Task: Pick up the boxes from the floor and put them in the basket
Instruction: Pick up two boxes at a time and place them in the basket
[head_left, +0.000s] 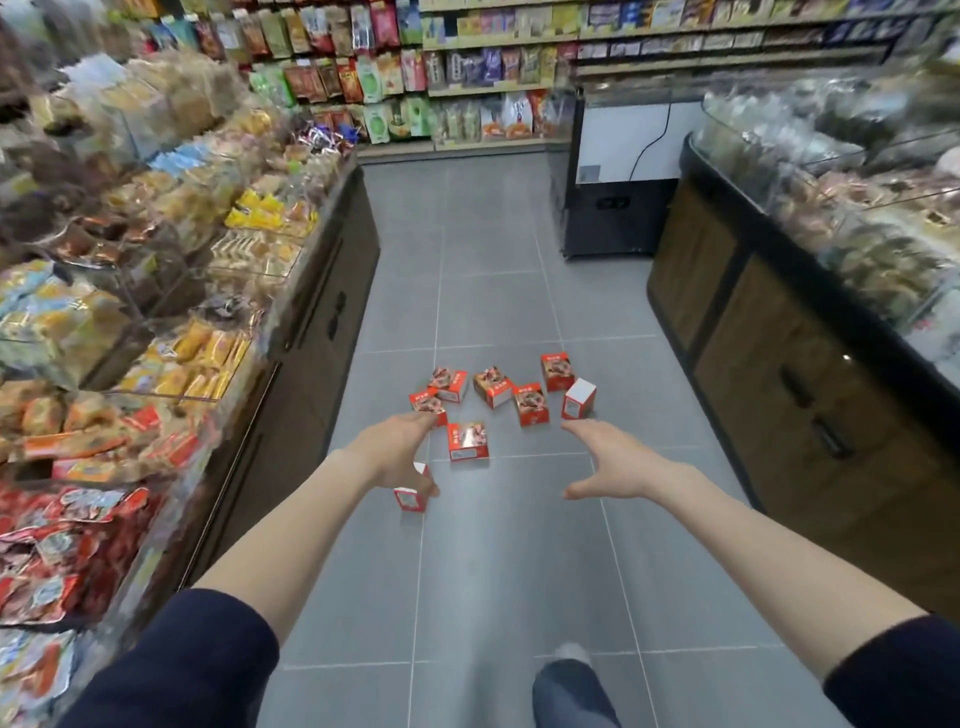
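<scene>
Nearest in, a shoe (570, 656) was planted on the grey floor (493, 571). The person stood upright, so both arms stretched out and down. The left hand (397, 457) hung spread above the nearest box (410, 500), its thumb crossing the box in view, its grip wide and holding nothing. The right hand (610, 462) matched it, grip wide and empty, likely set to scoop from that side. Between them a red box (467, 441) lay flat. Just beyond, the scattered boxes (492, 387) sat loose on the floor, the white-topped box (578, 399) far right, all between the snack bench (311, 322) on the left and the wooden counter (727, 332) on the right. No basket showed (out of view, I'd judge). Farthest stood the cooler (618, 171) and the stocked shelves (483, 88).
</scene>
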